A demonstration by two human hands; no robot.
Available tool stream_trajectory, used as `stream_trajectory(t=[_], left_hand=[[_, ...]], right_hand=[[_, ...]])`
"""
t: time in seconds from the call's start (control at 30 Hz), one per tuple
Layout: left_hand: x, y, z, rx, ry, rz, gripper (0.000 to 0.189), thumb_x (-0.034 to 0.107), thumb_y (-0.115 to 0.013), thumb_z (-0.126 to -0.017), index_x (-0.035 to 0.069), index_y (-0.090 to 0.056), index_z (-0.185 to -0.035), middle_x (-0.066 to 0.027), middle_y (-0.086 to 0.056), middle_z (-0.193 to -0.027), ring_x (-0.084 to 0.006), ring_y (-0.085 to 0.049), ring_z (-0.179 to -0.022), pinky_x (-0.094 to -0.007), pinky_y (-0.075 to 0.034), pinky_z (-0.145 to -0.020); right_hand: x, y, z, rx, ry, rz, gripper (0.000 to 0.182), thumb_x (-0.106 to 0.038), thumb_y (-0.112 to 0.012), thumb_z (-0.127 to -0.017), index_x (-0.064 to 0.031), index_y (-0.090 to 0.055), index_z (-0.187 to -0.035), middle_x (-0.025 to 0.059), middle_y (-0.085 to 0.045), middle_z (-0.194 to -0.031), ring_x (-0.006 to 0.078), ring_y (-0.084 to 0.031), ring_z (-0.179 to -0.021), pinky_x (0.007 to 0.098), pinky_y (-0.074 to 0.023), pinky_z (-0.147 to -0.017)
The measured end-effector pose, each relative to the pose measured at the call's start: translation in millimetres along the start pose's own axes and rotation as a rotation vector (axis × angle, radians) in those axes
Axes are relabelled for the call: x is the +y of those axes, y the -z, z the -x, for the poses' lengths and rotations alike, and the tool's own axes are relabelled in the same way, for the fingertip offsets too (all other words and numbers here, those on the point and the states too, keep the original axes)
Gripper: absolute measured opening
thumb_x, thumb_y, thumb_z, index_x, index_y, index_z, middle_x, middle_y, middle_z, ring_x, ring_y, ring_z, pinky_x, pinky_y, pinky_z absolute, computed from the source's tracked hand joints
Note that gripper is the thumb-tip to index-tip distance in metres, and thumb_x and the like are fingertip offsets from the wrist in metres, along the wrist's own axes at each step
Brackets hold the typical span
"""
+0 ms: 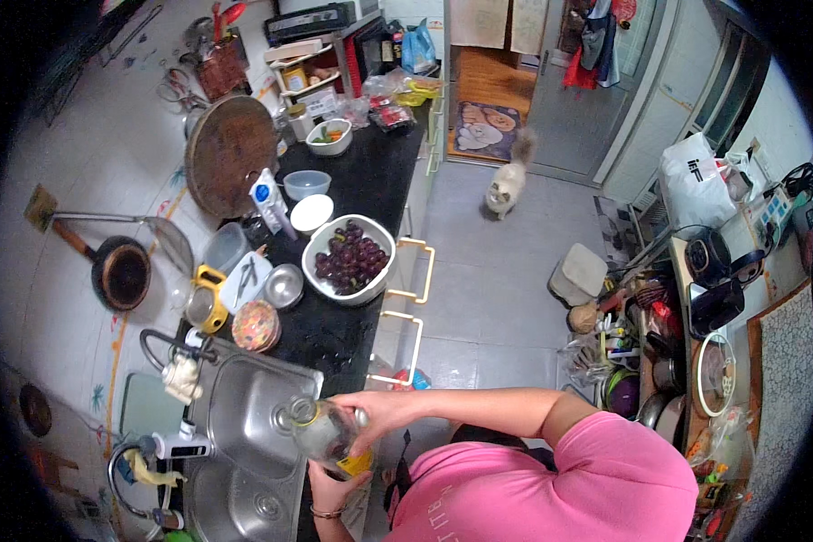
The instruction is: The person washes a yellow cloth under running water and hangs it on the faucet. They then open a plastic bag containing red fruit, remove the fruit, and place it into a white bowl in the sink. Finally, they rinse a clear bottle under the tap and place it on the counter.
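Observation:
A clear glass bottle [322, 428] with a yellow ring at its neck and a yellow label is tilted over the counter edge, its mouth towards the double stainless steel sink [247, 400]. My right hand [372, 414] grips its upper side, with a small silvery round piece by the fingers. From below, my left hand [335, 486], with a bracelet at the wrist, holds the bottle's lower part. Dark grapes [352, 257] fill a white tub [315, 288] on the black counter [328, 339]. What is inside the bottle cannot be made out.
A patterned bowl [256, 326], a metal bowl [283, 286] and a yellow-handled strainer [206, 298] stand beyond the sink. Faucets [183, 446] rise along its wall side. Drawer handles [417, 271] jut from the cabinets. A cat [507, 188] stands on the floor; loaded shelves [657, 366] line the right.

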State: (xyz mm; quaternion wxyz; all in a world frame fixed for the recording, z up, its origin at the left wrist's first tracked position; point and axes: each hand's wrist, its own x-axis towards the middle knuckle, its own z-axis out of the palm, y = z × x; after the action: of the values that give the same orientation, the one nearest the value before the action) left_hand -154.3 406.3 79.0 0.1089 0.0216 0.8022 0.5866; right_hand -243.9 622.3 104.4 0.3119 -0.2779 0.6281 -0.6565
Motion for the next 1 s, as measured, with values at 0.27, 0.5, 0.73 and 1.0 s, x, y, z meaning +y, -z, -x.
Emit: stream_trajectory(t=[0.27, 0.5, 0.73, 1.0], left_hand=[[-6, -13, -76, -0.028, 0.059, -0.047, 0.07, 0.011, -0.083, -0.048, -0.003, -0.045, -0.105, -0.0093, -0.055, -0.098, -0.0193, -0.054, -0.088, -0.0323, -0.046, -0.076], [-39, -3, -148, 0.037, -0.088, 0.075, 0.078, 0.012, -0.082, -0.051, -0.003, -0.038, -0.114, -0.012, -0.053, -0.104, -0.0229, -0.053, -0.094, -0.0338, -0.045, -0.08], [-71, 5, -221, 0.25, -0.187, -0.064, 0.066, 0.01, -0.08, -0.056, -0.005, -0.043, -0.108, -0.0128, -0.057, -0.099, -0.0208, -0.058, -0.086, -0.0321, -0.047, -0.078], [-77, 2, -249, 0.326, -0.169, -0.056, 0.055, 0.012, -0.081, -0.056, -0.008, -0.052, -0.098, -0.0129, -0.06, -0.094, -0.02, -0.057, -0.083, -0.0319, -0.045, -0.077]], right_hand=[[-9, 58, -27, 0.099, -0.031, 0.366, 0.092, -0.045, -0.078, -0.052, -0.0091, -0.039, -0.127, 0.0063, -0.052, -0.085, 0.019, -0.053, -0.08, 0.028, -0.0421, -0.067], [-17, 75, -53, 0.304, -0.065, 0.419, 0.086, -0.042, -0.076, -0.058, -0.0091, -0.036, -0.126, 0.0115, -0.046, -0.095, 0.0245, -0.05, -0.091, 0.0315, -0.0407, -0.077], [32, 75, -41, 0.479, -0.209, 0.256, 0.053, -0.01, -0.059, -0.069, -0.0057, -0.038, -0.117, 0.0095, -0.041, -0.096, 0.0215, -0.046, -0.093, 0.0289, -0.0381, -0.081], [53, 72, -29, 0.596, -0.348, 0.149, 0.046, -0.013, -0.058, -0.07, -0.0038, -0.042, -0.112, 0.0136, -0.044, -0.102, 0.0217, -0.051, -0.087, 0.0293, -0.0452, -0.069]])
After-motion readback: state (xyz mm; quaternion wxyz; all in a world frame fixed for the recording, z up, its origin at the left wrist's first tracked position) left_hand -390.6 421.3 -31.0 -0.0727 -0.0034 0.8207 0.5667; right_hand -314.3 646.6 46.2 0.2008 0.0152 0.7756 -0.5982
